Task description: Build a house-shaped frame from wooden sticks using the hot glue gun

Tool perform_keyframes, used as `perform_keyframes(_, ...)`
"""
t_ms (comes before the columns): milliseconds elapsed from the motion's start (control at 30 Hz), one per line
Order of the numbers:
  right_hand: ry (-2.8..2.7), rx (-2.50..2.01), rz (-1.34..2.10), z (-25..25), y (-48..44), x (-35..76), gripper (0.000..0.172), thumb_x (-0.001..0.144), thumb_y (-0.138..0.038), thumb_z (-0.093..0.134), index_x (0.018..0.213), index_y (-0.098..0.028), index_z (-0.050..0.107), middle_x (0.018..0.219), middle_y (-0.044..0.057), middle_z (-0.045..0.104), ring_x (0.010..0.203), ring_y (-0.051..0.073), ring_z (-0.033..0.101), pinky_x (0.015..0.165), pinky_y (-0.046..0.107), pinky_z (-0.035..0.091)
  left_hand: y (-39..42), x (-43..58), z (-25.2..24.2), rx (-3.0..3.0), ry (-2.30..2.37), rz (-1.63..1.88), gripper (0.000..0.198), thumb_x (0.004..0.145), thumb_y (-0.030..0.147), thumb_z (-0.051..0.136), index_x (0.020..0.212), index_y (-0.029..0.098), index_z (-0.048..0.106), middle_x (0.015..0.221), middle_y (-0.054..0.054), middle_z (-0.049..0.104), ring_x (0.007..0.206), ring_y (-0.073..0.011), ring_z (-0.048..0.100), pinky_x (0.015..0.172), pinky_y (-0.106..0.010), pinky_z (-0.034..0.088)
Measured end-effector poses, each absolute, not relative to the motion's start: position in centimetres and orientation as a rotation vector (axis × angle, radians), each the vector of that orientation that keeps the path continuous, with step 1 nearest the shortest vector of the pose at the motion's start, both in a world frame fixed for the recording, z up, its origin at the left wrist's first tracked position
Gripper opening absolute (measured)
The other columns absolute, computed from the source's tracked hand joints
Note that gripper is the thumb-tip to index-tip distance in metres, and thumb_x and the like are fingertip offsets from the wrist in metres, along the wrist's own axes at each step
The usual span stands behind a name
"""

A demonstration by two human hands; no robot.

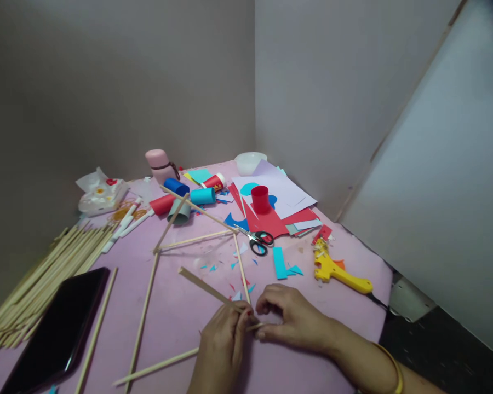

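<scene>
My left hand (225,336) is closed on a wooden stick (205,287) that slants up to the left. Another stick (160,366) passes under that hand toward the lower left. My right hand (293,317) curls around the corner where the sticks meet, its thumb and forefinger at the stick ends; the exact contact is partly hidden. These sticks belong to a frame: a side stick (144,312), a far crosspiece (197,239) and a right-hand stick (242,268). Two more sticks cross at the far left corner, one of them (171,221) leaning upward.
A phone (59,328) and a bundle of sticks (45,284) lie left. Scissors (255,239), a red paper tube (260,200) and paper sheets (299,189) lie beyond my hands. A yellow glue gun (340,273) rests near the right edge. A pink flask (158,166) stands behind.
</scene>
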State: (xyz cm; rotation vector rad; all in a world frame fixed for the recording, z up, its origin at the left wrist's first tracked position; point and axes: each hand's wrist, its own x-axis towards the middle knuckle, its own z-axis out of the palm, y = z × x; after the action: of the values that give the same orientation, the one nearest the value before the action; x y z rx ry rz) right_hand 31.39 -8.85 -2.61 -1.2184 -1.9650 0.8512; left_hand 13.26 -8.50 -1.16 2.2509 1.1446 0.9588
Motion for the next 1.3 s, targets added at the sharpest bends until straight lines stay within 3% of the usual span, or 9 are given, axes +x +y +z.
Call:
perform_keyframes(200,-2.159,-1.271,0.719,-2.94,-9.08,30.99,0.008,0.076,-0.019,0.069,0.081,-0.019,0.063,0.079,0.002,0.063,0.076,0.016,0.057,0.068,0.025,0.041,-8.37,13.52,-0.87,2.281,1.114,0.867,0.026,0.095,0.024,0.034,0.082,0.021,0.057,0.073,-0.001,0.066,0.067,-0.0142,0.065,0.062,-0.023,0.050)
perform_keyframes(667,-2.110,-1.270,0.746,-3.08,-9.00,30.90,0.009,0.075,-0.018,0.070,0.078,-0.019,0.062,0.076,0.000,0.062,0.074,0.015,0.057,0.067,0.024,0.041,-8.32,13.23,-1.05,2.217,1.116,0.855,0.023,0.094,0.024,0.037,0.084,0.021,0.058,0.077,0.000,0.066,0.071,-0.0137,0.064,0.067,-0.023,0.049)
perform_keyframes(900,-2.190,-1.309,0.710,-2.82,-9.16,30.92,0.018,0.072,-0.027,0.073,0.083,-0.018,0.061,0.082,0.002,0.063,0.078,0.018,0.056,0.068,0.026,0.040,-8.33,13.18,-1.43,2.201,1.077,0.889,0.023,0.094,0.023,0.038,0.085,0.022,0.058,0.080,0.000,0.066,0.074,-0.0130,0.064,0.069,-0.023,0.048)
perform_keyframes(1300,-2.249,-1.342,0.696,-2.55,-9.39,30.72,0.016,0.075,-0.026,0.070,0.085,-0.017,0.061,0.086,0.005,0.064,0.082,0.020,0.057,0.072,0.028,0.042,-8.27,13.09,-1.52,2.207,1.040,0.835,0.022,0.094,0.022,0.038,0.086,0.021,0.058,0.080,-0.001,0.066,0.074,-0.0137,0.064,0.069,-0.023,0.048)
